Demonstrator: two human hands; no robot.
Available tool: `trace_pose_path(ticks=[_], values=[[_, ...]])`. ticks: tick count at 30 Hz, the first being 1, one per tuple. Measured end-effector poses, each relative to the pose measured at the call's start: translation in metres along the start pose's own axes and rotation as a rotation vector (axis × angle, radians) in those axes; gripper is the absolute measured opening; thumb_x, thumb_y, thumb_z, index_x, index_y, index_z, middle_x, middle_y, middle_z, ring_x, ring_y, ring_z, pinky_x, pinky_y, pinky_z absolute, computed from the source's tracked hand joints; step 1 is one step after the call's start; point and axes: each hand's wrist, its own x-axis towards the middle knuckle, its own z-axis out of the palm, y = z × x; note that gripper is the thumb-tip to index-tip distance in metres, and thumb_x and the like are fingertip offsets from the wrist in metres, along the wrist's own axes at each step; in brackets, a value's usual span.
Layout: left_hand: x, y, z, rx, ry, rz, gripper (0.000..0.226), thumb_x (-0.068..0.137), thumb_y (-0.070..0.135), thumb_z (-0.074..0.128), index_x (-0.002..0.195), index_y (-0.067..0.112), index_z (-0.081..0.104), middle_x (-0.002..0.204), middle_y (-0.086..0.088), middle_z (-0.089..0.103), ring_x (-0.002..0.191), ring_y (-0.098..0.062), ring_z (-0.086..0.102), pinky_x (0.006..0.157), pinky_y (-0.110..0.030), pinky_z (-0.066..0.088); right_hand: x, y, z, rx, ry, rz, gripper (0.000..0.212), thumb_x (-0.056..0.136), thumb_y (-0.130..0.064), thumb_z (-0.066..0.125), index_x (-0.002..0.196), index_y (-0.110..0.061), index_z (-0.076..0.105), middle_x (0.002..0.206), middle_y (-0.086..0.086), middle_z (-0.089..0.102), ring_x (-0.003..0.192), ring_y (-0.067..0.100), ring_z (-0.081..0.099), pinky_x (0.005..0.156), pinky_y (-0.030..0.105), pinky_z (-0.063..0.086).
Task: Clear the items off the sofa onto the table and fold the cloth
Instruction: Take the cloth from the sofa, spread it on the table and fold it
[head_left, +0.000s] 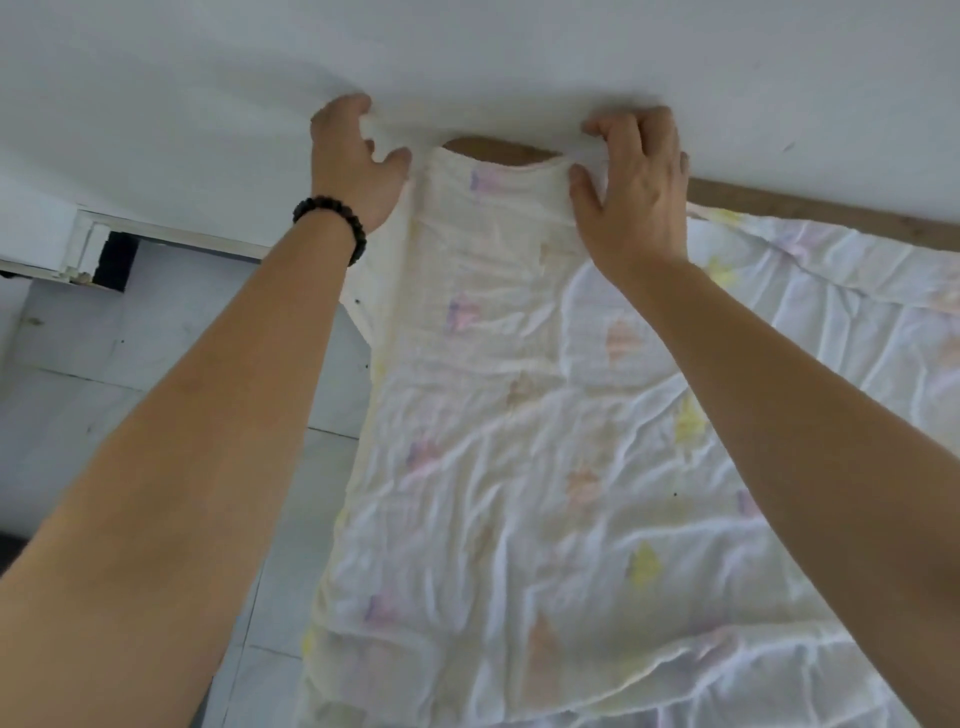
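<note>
A white, wrinkled cloth (545, 467) with faint pastel star prints lies spread across most of the right and lower view. My left hand (353, 161), with a dark bead bracelet on the wrist, pinches its far edge at the left. About a shoulder's width to the right, my right hand (634, 192) grips the same far edge. Between the hands the edge is lifted and bunched, and a strip of brown surface (498, 148) shows under it. The sofa and the table are hidden or out of view.
A white wall (467, 47) fills the top. A brown edge (831, 208) runs along the cloth's far side on the right. Pale grey floor tiles (130, 364) lie at the left, with a white frame and a dark gap (117, 260) at mid-left.
</note>
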Motion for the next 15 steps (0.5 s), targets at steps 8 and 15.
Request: trace_pose_path(ticks=[8,15], values=[[-0.156,-0.022,0.043,0.506,-0.063,0.158,0.067,0.098,0.052,0.033,0.155,0.019,0.018,0.161,-0.019,0.004,0.148,-0.036,0.007,0.116,-0.049,0.015,-0.136,0.011,-0.029,-0.167,-0.282,-0.016,0.062,0.101,-0.052,0.040,0.154,-0.020,0.033,0.163,0.019,0.015,0.152,0.037,0.010,0.121,0.052,0.013],[-0.155,-0.036,0.058,0.777,-0.111,0.288,0.073,0.095,0.065,0.016,0.156,0.026,0.004,0.163,-0.015,-0.005,0.149,-0.038,-0.003,0.112,-0.057,0.023,-0.151,0.024,-0.031,-0.379,-0.455,0.073,0.076,0.095,-0.071,0.020,0.159,-0.032,0.002,0.166,0.010,-0.008,0.153,0.032,-0.007,0.123,0.052,0.000]])
